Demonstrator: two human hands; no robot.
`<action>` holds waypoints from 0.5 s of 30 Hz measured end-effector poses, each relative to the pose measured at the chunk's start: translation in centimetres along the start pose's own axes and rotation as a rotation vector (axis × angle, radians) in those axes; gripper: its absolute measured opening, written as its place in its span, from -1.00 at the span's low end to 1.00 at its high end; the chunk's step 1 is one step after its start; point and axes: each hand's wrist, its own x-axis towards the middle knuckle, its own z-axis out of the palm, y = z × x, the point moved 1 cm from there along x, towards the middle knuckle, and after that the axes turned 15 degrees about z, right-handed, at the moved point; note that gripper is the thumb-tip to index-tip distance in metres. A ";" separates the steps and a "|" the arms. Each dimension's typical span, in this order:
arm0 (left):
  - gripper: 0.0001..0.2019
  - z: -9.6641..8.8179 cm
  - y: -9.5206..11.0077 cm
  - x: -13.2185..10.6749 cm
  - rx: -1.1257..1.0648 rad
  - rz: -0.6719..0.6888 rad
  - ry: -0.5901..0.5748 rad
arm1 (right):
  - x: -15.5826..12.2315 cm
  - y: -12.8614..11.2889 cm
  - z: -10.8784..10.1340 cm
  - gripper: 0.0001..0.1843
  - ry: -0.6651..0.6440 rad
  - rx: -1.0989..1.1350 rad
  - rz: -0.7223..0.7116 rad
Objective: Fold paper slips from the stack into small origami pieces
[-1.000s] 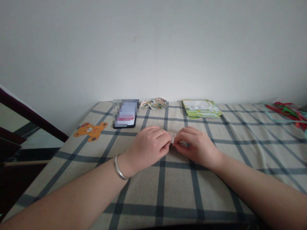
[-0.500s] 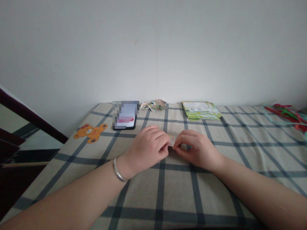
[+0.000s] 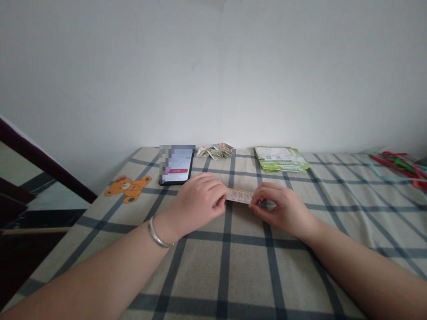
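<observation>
A narrow strip of printed paper (image 3: 239, 196), with orange and white blocks on it, stretches between my two hands just over the checked cloth. My left hand (image 3: 202, 198), with a silver bangle at the wrist, pinches the strip's left end. At the right end, my right hand (image 3: 278, 204) pinches it between thumb and fingers. The fingertips hide both ends of the strip. Beyond my hands, several folded paper pieces (image 3: 216, 151) lie in a small heap near the wall.
A phone (image 3: 178, 166) with a lit screen lies behind my left hand. A bear cut-out (image 3: 128, 189) is at the left. Green printed leaflets (image 3: 280, 159) are stacked at the back right. Red and green strips (image 3: 398, 163) lie far right on the checked tablecloth (image 3: 253, 271).
My hands have moved apart, the left going left and the right going right. More of the paper strip shows between them. The view has tilted slightly.
</observation>
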 end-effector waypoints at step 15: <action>-0.95 -0.2 -0.1 -0.5 -0.132 -0.042 -0.002 | 0.2 1.0 -0.3 -0.91 -0.011 -0.075 0.027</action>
